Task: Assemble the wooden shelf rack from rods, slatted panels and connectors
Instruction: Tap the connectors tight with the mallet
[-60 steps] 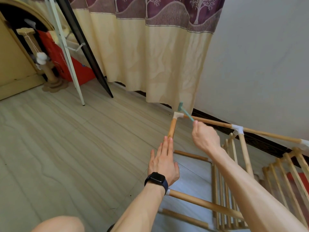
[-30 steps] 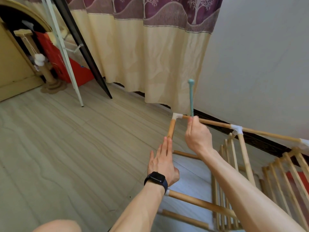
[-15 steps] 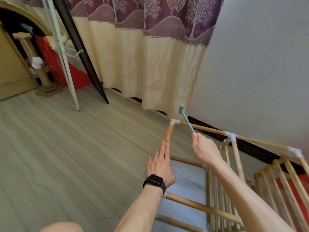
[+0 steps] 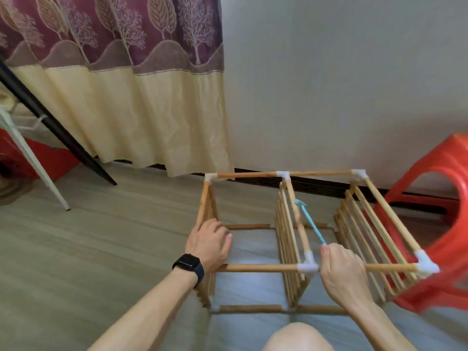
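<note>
A black smartwatch (image 4: 188,266) with a square dark face and a dark strap sits on the left wrist. The left hand (image 4: 210,243), right hand (image 4: 342,269) and both forearms are bare. A bare knee (image 4: 296,338) shows below.
</note>
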Available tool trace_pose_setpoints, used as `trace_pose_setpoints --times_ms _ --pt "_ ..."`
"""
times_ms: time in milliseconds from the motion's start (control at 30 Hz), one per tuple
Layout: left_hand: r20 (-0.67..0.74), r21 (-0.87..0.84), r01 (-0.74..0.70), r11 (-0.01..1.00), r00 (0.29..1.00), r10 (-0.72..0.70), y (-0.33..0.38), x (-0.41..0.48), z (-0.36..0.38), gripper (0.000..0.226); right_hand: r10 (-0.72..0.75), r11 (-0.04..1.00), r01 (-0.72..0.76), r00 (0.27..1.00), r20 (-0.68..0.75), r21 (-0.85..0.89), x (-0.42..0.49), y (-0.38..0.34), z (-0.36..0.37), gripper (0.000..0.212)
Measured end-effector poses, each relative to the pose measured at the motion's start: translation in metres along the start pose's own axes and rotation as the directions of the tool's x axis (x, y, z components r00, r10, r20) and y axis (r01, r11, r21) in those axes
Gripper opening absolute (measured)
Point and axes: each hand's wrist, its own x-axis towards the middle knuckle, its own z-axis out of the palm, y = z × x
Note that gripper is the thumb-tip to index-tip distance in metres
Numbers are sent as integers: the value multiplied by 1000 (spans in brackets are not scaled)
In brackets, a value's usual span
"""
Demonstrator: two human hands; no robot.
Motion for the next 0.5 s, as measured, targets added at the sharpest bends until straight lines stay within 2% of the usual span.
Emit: trace_pose_setpoints --times_ms 100,200,333,433,500 --pt "167 -93 -183 979 966 197 38 -24 -1 45 11 997 -7 999 49 -78 -5 1 4 29" --pt "286 -67 -217 974 931 227 65 -35 3 34 21 985 -9 997 69 -173 -4 -3 9 34" --pt "265 -80 -191 978 942 206 64 -29 -3 30 -82 988 94 991 102 -119 5 -11 -1 33" --pt "166 -65 -205 977 963 213 55 -18 -25 33 -163 981 173 981 108 -84 30 -23 -16 45" --pt "77 -53 -208 977 974 212 50 -8 -46 33 -159 987 160 983 90 3 51 -38 -32 38"
